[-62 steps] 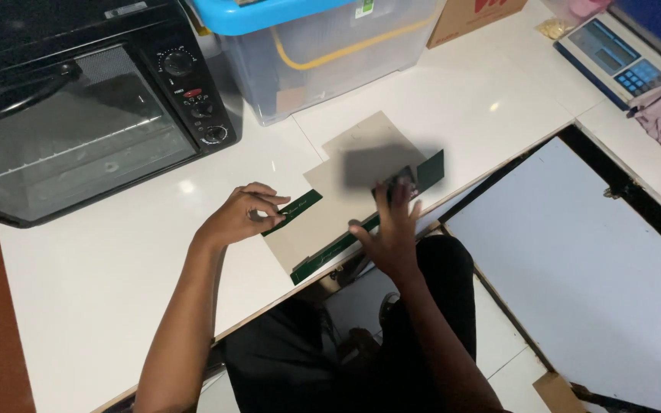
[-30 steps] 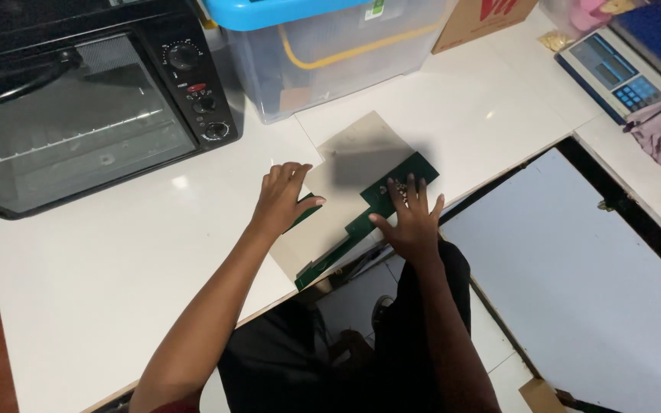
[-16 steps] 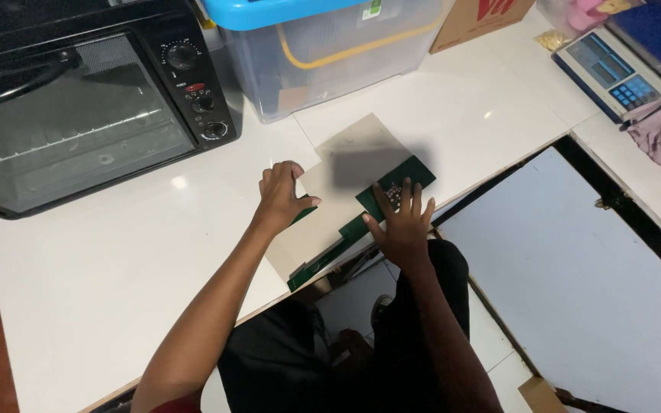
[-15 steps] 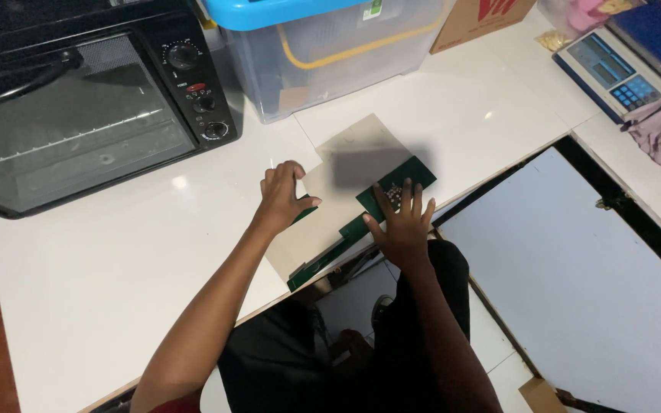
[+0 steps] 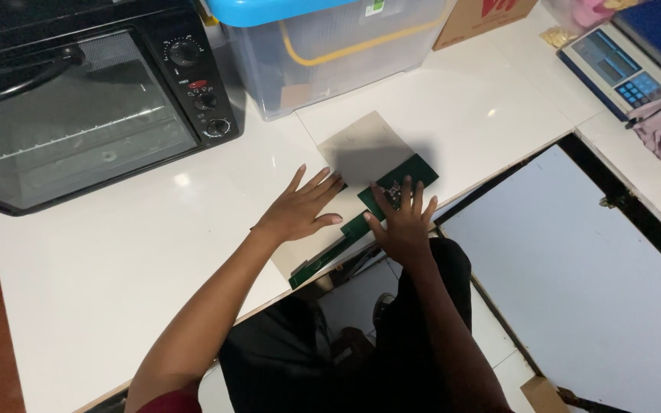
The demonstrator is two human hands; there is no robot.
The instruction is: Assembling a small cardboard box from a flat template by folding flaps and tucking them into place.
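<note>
Both hands lie flat with fingers spread: the left hand (image 5: pixel 300 210) presses the tan sheet (image 5: pixel 350 164), the right hand (image 5: pixel 401 223) the green card (image 5: pixel 392 191) beneath, pinning both at the desk (image 5: pixel 116 268) edge so neither slips.

White glossy table (image 5: pixel 460 107), running from upper right down to lower left. Directly on it, under the flat fingers of both hands: a tan sheet (image 5: pixel 361 145) over a dark green sheet (image 5: pixel 392 187) at the near edge. Well beyond the fingertips of the left hand (image 5: pixel 300 210): a black countertop oven (image 5: pixel 78 115). Straight beyond the fingers: a clear storage bin with blue lid (image 5: pixel 330 38). Far out past the fingers of the right hand (image 5: pixel 403 222), to the right: a brown cardboard box (image 5: pixel 483 11) and a digital scale (image 5: pixel 613 69).
</note>
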